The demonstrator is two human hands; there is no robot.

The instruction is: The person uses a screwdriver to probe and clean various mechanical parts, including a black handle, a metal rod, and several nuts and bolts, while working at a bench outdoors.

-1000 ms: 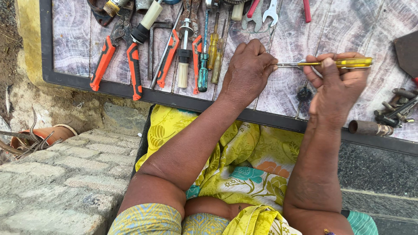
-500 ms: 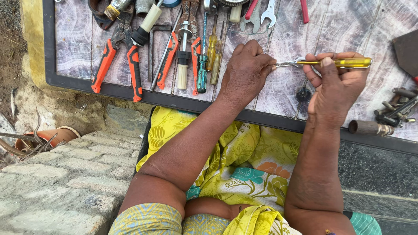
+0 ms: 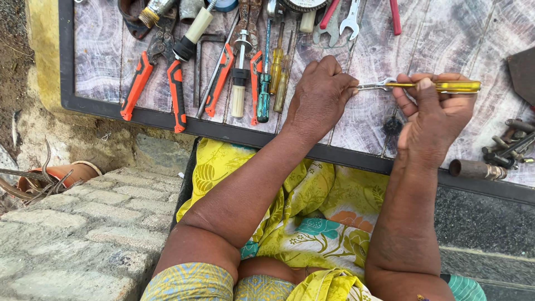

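My right hand (image 3: 432,114) grips a screwdriver with a clear yellow handle (image 3: 446,86), held level above the board. Its metal shaft points left to my left hand (image 3: 320,97), whose fingers are closed around a small part at the tip; the part itself is hidden. A small silver spanner (image 3: 384,85) lies on the board just behind the shaft. Both hands hover over a marbled work board (image 3: 434,33) with a black frame.
Left of my hands lie orange-handled pliers (image 3: 147,78), cutters (image 3: 223,78) and several screwdrivers (image 3: 264,83) in a row. Spanners (image 3: 348,19) lie at the top. Bolts and a metal tube (image 3: 476,169) sit at the right. A brick ledge (image 3: 83,223) and yellow floral cloth (image 3: 312,217) are below.
Both hands have stayed nearly in place; the screwdriver handle has shifted very slightly in my right hand's fingers.
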